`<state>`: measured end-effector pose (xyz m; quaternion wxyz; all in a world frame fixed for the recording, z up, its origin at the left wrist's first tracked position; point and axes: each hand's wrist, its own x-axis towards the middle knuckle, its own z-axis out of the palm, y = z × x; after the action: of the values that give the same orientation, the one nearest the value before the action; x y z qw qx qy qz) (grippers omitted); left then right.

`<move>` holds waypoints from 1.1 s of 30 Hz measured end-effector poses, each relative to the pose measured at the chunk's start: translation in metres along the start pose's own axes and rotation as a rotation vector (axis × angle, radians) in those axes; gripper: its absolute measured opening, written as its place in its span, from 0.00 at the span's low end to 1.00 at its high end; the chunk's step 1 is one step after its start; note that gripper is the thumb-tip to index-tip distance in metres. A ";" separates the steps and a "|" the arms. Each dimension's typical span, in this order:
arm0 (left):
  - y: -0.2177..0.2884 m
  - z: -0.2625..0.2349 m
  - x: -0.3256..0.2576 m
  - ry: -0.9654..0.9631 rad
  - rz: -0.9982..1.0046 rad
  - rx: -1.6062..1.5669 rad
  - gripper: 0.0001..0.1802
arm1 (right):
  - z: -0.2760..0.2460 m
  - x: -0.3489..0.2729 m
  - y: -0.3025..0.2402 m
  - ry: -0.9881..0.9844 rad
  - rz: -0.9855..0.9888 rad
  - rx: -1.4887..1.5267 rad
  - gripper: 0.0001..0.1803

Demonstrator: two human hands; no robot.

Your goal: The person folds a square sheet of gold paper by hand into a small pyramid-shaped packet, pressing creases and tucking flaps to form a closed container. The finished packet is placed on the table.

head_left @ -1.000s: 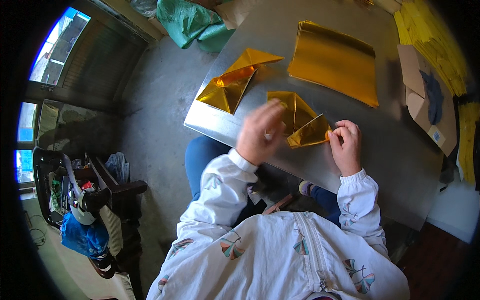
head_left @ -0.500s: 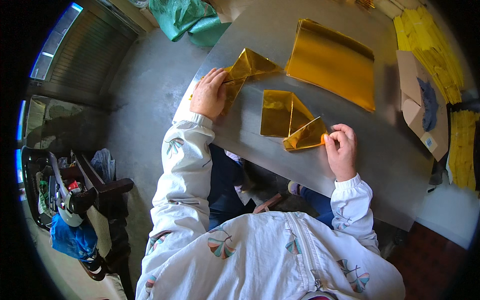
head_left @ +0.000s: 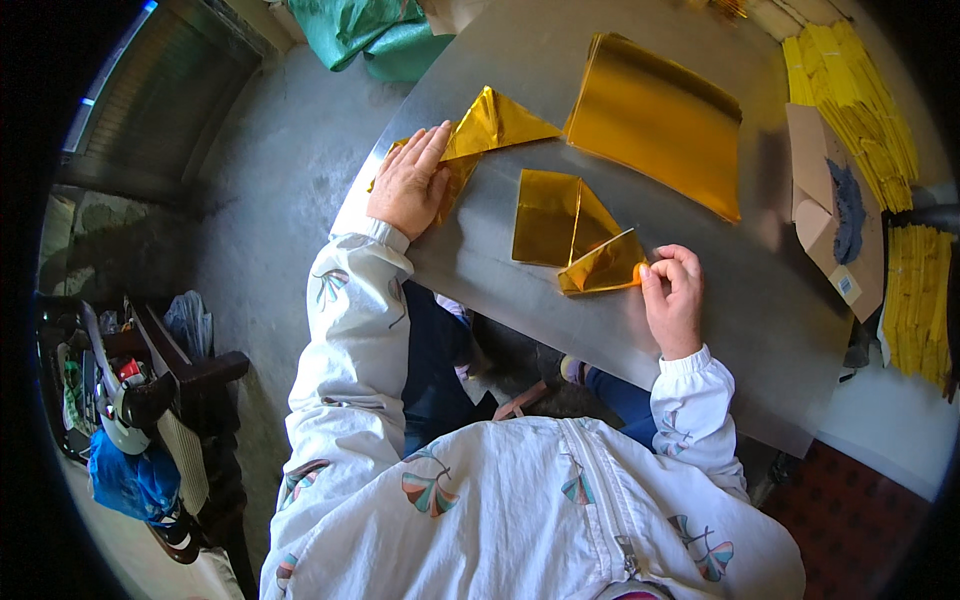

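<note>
My left hand [head_left: 405, 188] lies with its fingers stretched out over a folded gold foil sheet [head_left: 497, 122] near the table's left edge, pressing on its left part and hiding some of it. A peaked triangular part sticks out past the fingers. My right hand [head_left: 677, 300] is closed, thumb and fingers pinching the right corner of a second folded gold foil sheet [head_left: 545, 215]. That sheet lies in front of me, its right part folded over with an edge standing up. Something orange shows at the pinch; I cannot tell what it is.
A stack of flat gold foil sheets [head_left: 655, 125] lies beyond both folded ones on the metal table [head_left: 740, 330]. At right are an open cardboard box [head_left: 815, 190] and bundles of yellow strips [head_left: 855, 90]. Green plastic sheeting [head_left: 375, 35] lies past the far left edge.
My left hand has flattened, its fingers reaching further over the folded sheet. My right hand keeps its pinch on the other sheet. The whole view has shifted slightly.
</note>
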<state>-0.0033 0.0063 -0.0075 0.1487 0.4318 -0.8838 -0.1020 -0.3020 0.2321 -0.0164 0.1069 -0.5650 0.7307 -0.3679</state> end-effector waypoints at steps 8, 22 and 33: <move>-0.009 0.004 -0.001 -0.020 0.084 0.089 0.25 | 0.001 0.001 -0.002 0.015 0.005 -0.004 0.07; -0.014 0.010 0.002 0.072 0.138 0.088 0.24 | 0.004 0.004 -0.002 0.091 -0.061 -0.044 0.08; -0.026 0.019 0.006 0.027 0.120 0.067 0.24 | 0.002 0.002 0.004 0.065 -0.035 -0.009 0.08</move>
<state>0.0052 -0.0131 -0.0322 0.1521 0.3843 -0.9088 -0.0573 -0.3046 0.2293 -0.0202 0.0742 -0.5660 0.7254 -0.3846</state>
